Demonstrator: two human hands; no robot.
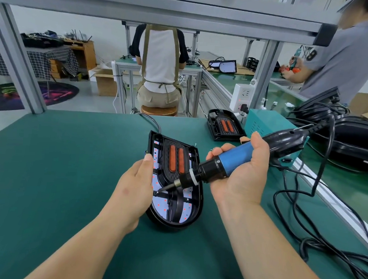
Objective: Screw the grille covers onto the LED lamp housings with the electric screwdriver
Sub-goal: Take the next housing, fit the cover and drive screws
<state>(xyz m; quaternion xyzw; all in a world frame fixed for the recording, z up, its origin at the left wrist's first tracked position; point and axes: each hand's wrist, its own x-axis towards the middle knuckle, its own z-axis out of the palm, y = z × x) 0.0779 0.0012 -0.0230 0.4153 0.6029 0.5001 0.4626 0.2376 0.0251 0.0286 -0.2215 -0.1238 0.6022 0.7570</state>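
Two grips: my left hand (136, 193) is clasping the lamp housing (196, 205) on the mat (67, 174), rounded end toward me. My right hand (242, 174) is clenching the electric screwdriver (235, 157), slanting down-left from that grip into the housing.

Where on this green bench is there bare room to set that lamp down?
Bare mat lies left of the held housing, out to the bench's left edge, and behind it toward the far edge. The right side is crowded: cables, a teal box and a second housing.
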